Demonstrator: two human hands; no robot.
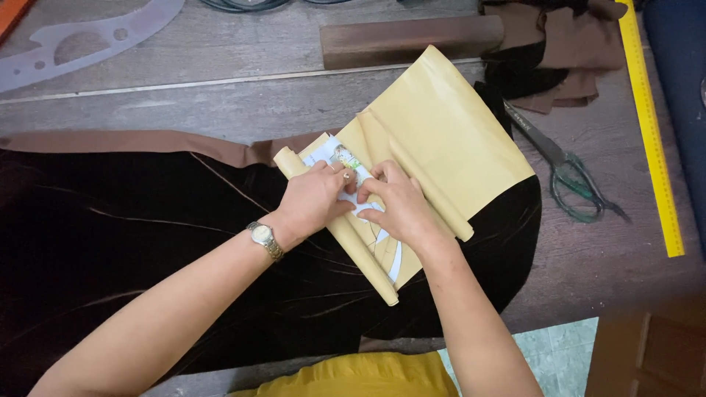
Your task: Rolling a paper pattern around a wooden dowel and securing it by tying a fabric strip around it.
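While both hands press down at the table's middle, a tan paper sheet (434, 132) lies half rolled on dark velvet (132, 242), its two curled ends meeting under the fingers. Left hand (315, 200) rests fingers together on the left roll (346, 242), and right hand (397, 206) lies flat beside it, fingers slightly spread over a white printed slip (346, 165) tucked between the rolls. Whether either hand grips anything cannot be told. Scissors (570, 173) and a yellow ruler (651, 125) lie to the right, a wooden block (408, 38) above.
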